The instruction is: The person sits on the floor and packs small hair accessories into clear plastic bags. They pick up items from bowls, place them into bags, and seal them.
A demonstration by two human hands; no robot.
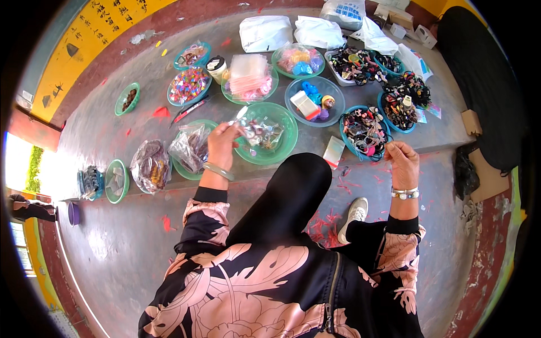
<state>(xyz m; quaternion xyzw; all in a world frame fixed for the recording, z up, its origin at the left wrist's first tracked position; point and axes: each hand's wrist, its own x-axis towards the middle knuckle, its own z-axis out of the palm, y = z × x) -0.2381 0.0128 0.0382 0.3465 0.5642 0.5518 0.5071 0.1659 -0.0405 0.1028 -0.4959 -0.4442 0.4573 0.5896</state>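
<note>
My left hand (222, 142) is closed at the left rim of a green plastic basin (286, 151), pinching a small clear packet (251, 130) with mixed small pieces in it. Under the packet, several more clear packets (274, 135) lie in the basin. My right hand (403, 162) is raised with its fingertips pressed together, beside a blue basin (345, 141) heaped with dark and coloured hair ties (365, 129). Whatever sits between those fingertips is too small to make out. A small pale box (333, 151) lies between the two basins.
Basins of beads (190, 84), clear plastic sleeves (248, 70) and hair ties (401, 107) stand farther off. A box cutter (189, 111) lies at left centre, near bagged goods (151, 166). White bags (266, 34) line the back. My knee (298, 174) rises before the green basin.
</note>
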